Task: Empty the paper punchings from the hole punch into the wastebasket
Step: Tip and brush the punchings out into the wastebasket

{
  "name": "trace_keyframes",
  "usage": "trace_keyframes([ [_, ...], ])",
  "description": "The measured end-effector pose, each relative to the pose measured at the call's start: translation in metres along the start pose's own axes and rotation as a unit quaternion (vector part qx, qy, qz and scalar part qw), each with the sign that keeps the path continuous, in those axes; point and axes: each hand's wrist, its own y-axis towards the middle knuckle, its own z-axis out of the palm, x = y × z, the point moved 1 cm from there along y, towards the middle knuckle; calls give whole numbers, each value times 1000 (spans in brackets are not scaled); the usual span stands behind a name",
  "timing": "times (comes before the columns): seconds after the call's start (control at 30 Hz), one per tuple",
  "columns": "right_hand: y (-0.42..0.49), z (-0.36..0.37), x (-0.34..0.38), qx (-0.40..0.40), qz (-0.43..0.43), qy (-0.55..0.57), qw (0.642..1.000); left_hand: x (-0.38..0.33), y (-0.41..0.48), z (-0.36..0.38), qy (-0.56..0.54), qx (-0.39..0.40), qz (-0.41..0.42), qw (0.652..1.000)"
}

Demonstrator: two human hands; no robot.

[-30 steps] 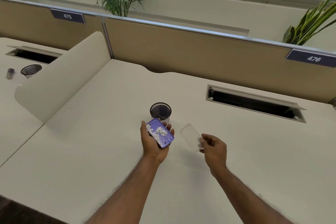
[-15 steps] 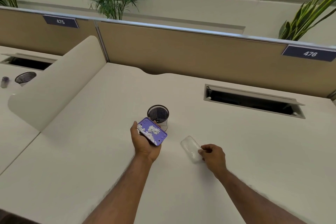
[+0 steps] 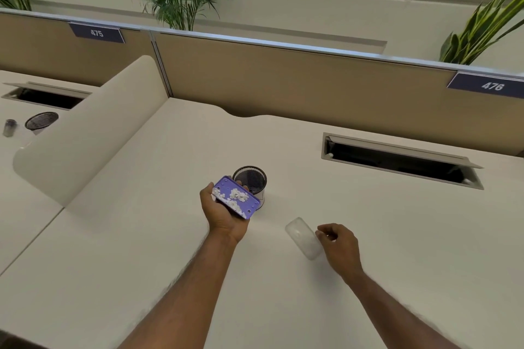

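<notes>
Punchings (image 3: 237,195) lie on the upturned purple hole punch (image 3: 236,198), gripped by the left hand (image 3: 224,211) beside the mesh wastebasket (image 3: 251,180). Right hand (image 3: 338,244) pinches the removed clear cover (image 3: 302,237) at the table (image 3: 141,235). Tipping remains.

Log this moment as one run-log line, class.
left hand: holds purple punch, punchings on top, beside mesh basket | right hand: clear cover at desk | emptying: not yet
</notes>
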Motion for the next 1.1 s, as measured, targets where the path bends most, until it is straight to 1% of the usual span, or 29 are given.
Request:
trace_keyframes([
  [0.13, -1, 8, 27, 23, -65, 2, 998, -10, 13, 9, 7, -8, 13, 1000],
  [0.27, 2, 17, 63, 53, -153, -10, 987, -25, 28, 21, 13, -11, 23, 1000],
  [0.37, 10, 24, 93, 62, -222, -25, 973, -35, 41, 30, 14, -6, 24, 1000],
  [0.53, 30, 41, 149, 97, -328, -59, 938, -38, 59, 38, 28, -9, 14, 999],
  [0.8, 66, 73, 218, 148, -385, -129, 902, -38, 79, 38, 56, -1, -4, 998],
  [0.9, 73, 91, 229, 155, -405, -154, 888, -34, 87, 37, 62, 17, -18, 998],
  [1.1, 81, 106, 235, 181, -417, -177, 873, -31, 96, 36, 86, 48, -25, 995],
])
